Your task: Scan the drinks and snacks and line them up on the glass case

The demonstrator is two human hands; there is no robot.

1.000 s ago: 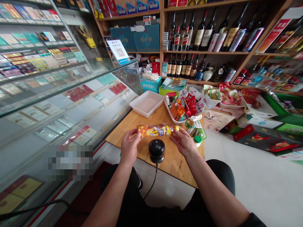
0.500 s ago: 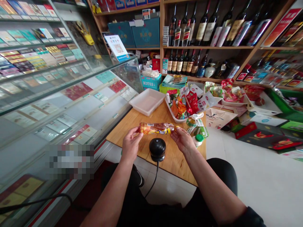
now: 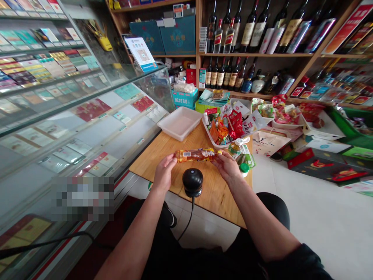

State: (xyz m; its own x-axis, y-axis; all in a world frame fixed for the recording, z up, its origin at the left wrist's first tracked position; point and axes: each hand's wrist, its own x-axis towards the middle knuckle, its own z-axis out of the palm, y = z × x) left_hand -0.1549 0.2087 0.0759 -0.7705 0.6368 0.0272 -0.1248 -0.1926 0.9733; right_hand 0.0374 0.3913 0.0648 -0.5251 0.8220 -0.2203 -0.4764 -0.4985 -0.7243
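Observation:
A bottle of amber drink (image 3: 196,155) with a yellow cap lies sideways between my two hands, above the wooden table. My left hand (image 3: 164,171) grips its base end, and my right hand (image 3: 227,165) holds the cap end. A barcode on the label faces up toward me. Just below the bottle, a round black scanner (image 3: 192,182) stands near the table's front edge, its cable running down. Beyond my right hand are a clear bottle with a white cap (image 3: 235,146) and a small bottle with a green cap (image 3: 244,168).
An empty-looking white tray (image 3: 180,126) sits at the back left of the table (image 3: 154,165). Beside it is a white basket (image 3: 208,138) heaped with snack packets. A glass display counter (image 3: 116,116) runs along the left. Wine bottles (image 3: 249,33) fill the shelves behind.
The bottle has rolled in my hands, so its barcode now shows more to the front. It has shifted slightly right, with both hands still on its ends.

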